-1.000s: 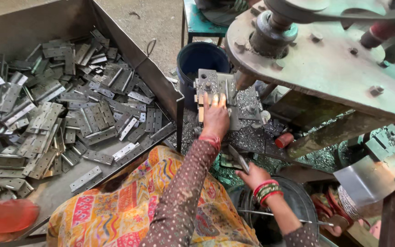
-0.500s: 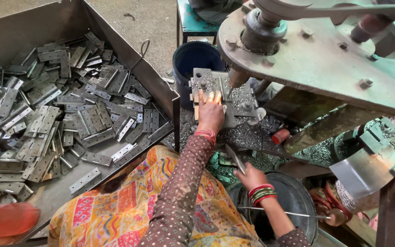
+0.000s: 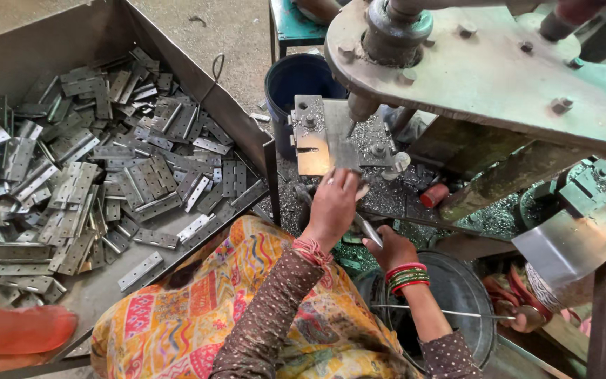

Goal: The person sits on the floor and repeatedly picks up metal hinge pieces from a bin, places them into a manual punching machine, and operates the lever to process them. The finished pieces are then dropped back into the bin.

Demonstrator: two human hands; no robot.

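**Hinge plate at the press**

I had my right hand (image 3: 389, 249) lowest and nearest me, bangles at the wrist, its fingers curled around a thin metal piece (image 3: 369, 229) that stuck up toward my left hand; I could not tell what kind of piece it was. Just above it, my left hand (image 3: 334, 205) was closed on a flat hinge plate (image 3: 346, 156), pinching its near edge, with the plate lying on the press bed (image 3: 315, 133) directly beyond my fingertips. Over the plate stood the punch tip (image 3: 360, 109) of the press, under the heavy grey machine arm (image 3: 499, 70). Metal swarf (image 3: 387, 196) covered the bed to the right of that hand. Beyond the bed sat a dark blue bucket (image 3: 296, 77). Well off to the left of both hands, the steel bin (image 3: 198, 77) held a heap of hinges (image 3: 92, 182).
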